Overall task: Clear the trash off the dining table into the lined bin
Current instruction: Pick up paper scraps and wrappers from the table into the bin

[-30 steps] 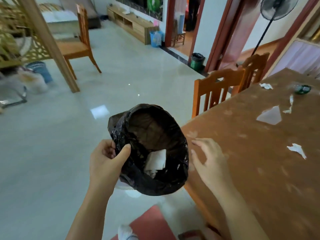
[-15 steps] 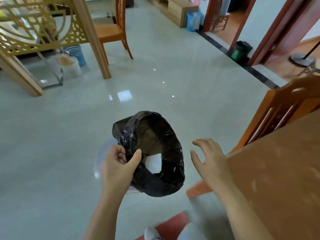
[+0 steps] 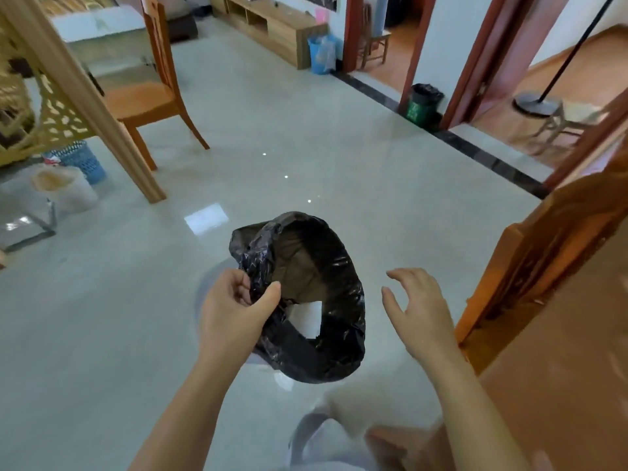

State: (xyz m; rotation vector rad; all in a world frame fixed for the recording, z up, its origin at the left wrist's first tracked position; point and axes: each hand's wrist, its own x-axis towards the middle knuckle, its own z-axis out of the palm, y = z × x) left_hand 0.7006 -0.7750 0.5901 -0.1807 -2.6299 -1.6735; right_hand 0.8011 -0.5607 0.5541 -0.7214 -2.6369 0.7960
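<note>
Now the left hand is closed on the near-left rim of the bin, thumb laid over the black liner and fingers curled behind it, wrist straight and forearm running up from the lower left. It holds the bin in the air above the pale floor, mouth tipped toward the camera. Inside, against the near wall, lies a white paper scrap.

To the right of the bin and apart from it, the right hand hangs open and empty, palm turned toward the bin, fingers loosely bent, thumb spread out to the left. Its forearm runs up from the lower right corner.

Along the right edge shows a blurred corner of the table, with a wooden chair just beyond it.

Compared with half a second ago, both hands keep almost the same pose and the grip on the rim is unchanged. What differs is the view: it has swung a little so that the table corner fills less of the picture, and the table's scattered scraps, seen a second ago, are out of view.
</note>
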